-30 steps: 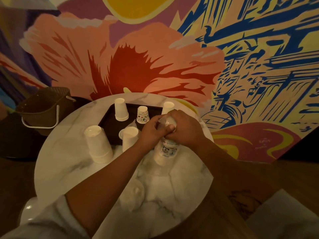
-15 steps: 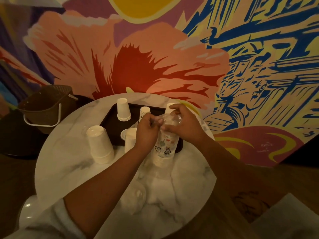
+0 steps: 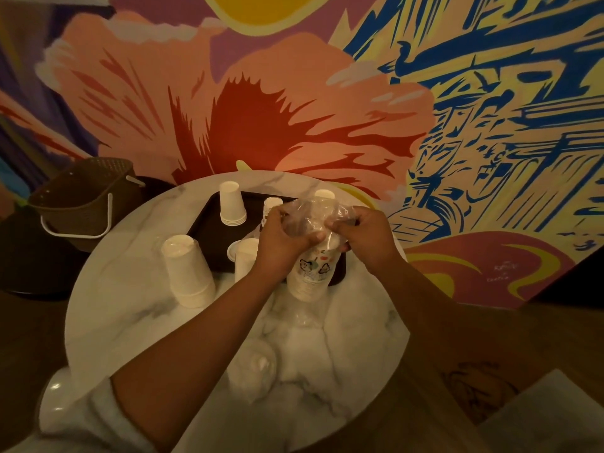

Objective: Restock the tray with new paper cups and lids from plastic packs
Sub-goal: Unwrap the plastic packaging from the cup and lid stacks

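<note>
On the marble worktop (image 3: 130, 305), a stack of plain cups (image 3: 188, 269) stands left of the dark tray (image 3: 209, 230). Further right, the left hand (image 3: 281, 237) has its grip curled on one side of the clear plastic pack (image 3: 310, 217). The right hand (image 3: 362, 233) pinches the other side, level with it. The printed cups (image 3: 310, 273) stand roughly upright just below both grips, at the tray's near edge, seemingly resting on the worktop. The film probably has to part sideways.

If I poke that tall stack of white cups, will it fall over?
Maybe. The tall stack of white paper cups stands wide end down on the round marble table, so a soft poke probably slides it. It looks light; a high push could tip it.
</note>
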